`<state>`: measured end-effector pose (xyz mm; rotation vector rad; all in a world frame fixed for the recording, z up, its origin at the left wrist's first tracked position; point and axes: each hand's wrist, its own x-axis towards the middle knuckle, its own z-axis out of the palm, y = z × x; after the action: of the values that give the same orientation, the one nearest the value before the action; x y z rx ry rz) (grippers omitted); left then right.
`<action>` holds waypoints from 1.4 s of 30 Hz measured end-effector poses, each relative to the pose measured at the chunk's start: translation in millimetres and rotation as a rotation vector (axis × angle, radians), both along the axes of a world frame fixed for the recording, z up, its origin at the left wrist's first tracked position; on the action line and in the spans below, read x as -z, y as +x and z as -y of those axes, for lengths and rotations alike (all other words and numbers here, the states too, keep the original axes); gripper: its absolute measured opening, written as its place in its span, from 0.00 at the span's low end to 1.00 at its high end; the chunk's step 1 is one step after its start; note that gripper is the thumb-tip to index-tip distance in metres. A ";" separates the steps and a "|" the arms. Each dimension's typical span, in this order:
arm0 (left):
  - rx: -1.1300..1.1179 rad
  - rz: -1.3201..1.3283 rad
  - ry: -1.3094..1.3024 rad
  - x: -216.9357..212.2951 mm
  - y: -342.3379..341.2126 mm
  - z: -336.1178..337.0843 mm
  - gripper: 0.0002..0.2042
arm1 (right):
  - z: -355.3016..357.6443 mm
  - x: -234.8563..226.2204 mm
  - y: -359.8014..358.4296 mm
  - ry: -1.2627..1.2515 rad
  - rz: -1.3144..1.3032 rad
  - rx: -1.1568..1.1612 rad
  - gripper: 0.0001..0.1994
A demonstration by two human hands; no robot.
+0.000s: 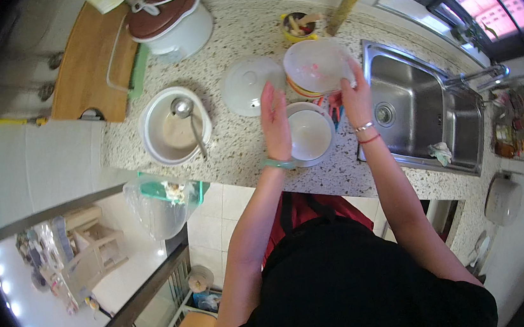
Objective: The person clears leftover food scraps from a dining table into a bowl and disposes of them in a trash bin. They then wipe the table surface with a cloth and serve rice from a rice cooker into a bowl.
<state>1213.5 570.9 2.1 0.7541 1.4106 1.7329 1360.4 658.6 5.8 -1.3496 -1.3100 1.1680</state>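
A white bowl (310, 134) stands near the counter's front edge. Beside its left rim is my left hand (275, 122), fingers stretched out and holding nothing. My right hand (354, 95) is at the right edge of a translucent round plastic container (318, 63), its fingers closed on the rim, slightly blurred. Under this container show the yellow and orange rims of other dishes, mostly hidden. A clear round lid (252, 86) lies behind my left hand. To the left, a white pot (151, 130) holds a pale beige mixture, with a metal ladle (183, 108) resting in it.
A steel sink (406, 107) is set into the speckled counter on the right, with a cloth (440, 153) inside. At the back stand a lidded white pot (181, 34) and a yellow cup (299, 27). A plastic bag (158, 206) hangs off the front edge.
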 end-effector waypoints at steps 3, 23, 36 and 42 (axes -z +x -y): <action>-0.008 -0.004 0.039 -24.8 -0.3 14.2 0.27 | 29.3 -31.9 -3.8 0.062 -0.160 -0.081 0.24; -0.605 0.395 -0.137 8.8 -214.6 293.2 0.27 | 260.5 -10.5 -267.6 0.260 0.268 -0.956 0.28; -0.501 -0.338 -0.366 48.7 -351.1 330.3 0.28 | 294.7 106.5 -403.1 0.435 0.648 -0.931 0.07; -0.575 -0.951 -0.546 58.3 -387.3 347.8 0.33 | 301.2 107.9 -437.5 0.406 0.609 -0.933 0.06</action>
<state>826.2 223.2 -56.2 0.9587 2.8233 1.2361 922.9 357.4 -102.1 -0.7890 -2.6276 0.9678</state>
